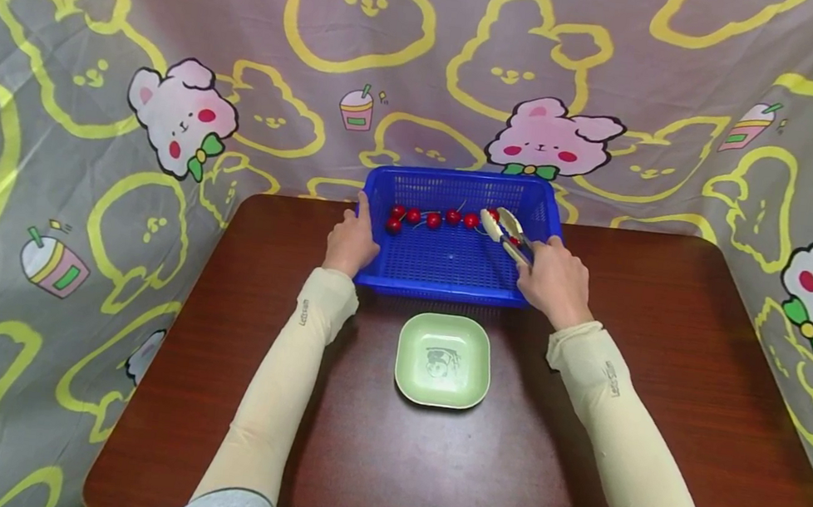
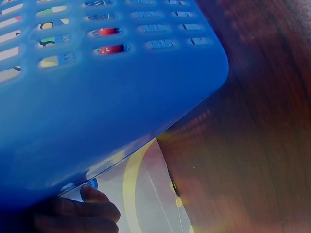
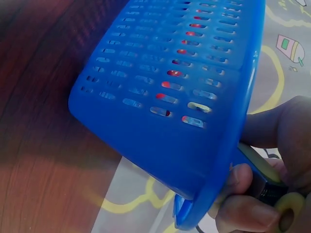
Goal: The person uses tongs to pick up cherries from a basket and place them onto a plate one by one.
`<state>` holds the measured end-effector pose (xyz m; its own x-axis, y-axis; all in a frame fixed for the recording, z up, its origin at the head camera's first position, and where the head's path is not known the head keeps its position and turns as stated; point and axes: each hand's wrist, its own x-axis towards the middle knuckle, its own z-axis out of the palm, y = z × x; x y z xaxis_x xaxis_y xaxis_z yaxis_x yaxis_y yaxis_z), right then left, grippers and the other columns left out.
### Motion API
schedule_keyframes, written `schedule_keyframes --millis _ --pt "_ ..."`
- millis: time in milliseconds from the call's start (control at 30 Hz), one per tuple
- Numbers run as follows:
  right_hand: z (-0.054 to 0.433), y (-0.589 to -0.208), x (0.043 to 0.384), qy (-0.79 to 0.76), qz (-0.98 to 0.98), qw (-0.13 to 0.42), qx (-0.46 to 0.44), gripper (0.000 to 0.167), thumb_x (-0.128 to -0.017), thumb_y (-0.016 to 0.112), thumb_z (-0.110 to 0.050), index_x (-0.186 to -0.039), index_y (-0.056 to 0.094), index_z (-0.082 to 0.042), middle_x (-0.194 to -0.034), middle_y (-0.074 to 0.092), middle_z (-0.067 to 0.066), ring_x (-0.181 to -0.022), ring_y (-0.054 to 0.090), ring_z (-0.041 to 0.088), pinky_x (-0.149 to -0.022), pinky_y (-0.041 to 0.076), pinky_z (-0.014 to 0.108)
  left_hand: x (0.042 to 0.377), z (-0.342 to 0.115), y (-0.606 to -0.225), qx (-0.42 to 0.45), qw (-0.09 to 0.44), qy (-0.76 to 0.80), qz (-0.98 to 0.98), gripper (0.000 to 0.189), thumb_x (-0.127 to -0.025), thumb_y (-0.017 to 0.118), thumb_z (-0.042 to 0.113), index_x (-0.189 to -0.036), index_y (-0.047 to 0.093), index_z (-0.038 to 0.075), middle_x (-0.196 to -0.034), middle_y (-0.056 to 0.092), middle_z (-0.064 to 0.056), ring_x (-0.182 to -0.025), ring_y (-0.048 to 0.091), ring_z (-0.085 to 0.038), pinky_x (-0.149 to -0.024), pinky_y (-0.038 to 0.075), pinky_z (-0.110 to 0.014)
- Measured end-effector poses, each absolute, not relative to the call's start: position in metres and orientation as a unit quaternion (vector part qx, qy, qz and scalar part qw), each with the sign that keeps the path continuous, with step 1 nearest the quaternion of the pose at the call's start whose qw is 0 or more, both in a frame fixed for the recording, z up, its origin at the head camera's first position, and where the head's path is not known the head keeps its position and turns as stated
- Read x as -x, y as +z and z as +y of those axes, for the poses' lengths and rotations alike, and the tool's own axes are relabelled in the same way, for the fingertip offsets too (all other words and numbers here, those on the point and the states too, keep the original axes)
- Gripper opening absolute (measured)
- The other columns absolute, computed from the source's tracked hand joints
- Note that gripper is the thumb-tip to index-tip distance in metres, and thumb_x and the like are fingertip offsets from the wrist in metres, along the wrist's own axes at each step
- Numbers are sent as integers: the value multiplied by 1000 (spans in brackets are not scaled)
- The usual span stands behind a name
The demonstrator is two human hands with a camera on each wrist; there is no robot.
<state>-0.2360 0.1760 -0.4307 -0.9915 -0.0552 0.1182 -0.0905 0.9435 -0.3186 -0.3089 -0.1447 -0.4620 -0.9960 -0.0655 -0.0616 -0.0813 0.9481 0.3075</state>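
Note:
A blue plastic basket [image 1: 449,279] with slotted walls stands at the back of the table. Several red cherries [image 1: 434,220] with stems lie in a loose row on its floor. At its left rim my left hand [image 1: 352,241] grips the edge; the fingers [image 2: 92,211] show under the rim in the left wrist view. My right hand [image 1: 557,279] holds a pair of food tongs [image 1: 517,239] over the basket's right side. The tongs' cream tips are spread among the cherries at that end; whether they touch a cherry I cannot tell. In the right wrist view the fingers [image 3: 248,211] wrap the tongs' handle.
A light green square dish [image 1: 443,362] with a panda print sits in front of the basket, between my forearms. Underneath is a dark brown wooden table [image 1: 666,358]. Patterned cloth [image 1: 428,64] with cartoon animals hangs close behind and on both sides.

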Motion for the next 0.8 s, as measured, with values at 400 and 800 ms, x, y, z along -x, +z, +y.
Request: schedule_keyframes --millis 400,800 --pt "179 -424 220 185 -979 69 -49 41 -97 64 -23 -130 66 2 -102 59 21 -75 61 45 -64 49 58 308 -144 -462 38 32 152 987 96 -96 68 19 -167 4 9 -152 44 -31 -102 67 -46 -99 52 -58" --pt "181 -414 206 192 -975 86 -67 45 -97 66 -23 -134 65 2 -106 60 22 -72 61 43 -62 51 57 309 -146 -460 31 32 154 987 97 -96 69 20 -167 3 9 -148 47 -30 -96 67 -45 -94 54 -57"
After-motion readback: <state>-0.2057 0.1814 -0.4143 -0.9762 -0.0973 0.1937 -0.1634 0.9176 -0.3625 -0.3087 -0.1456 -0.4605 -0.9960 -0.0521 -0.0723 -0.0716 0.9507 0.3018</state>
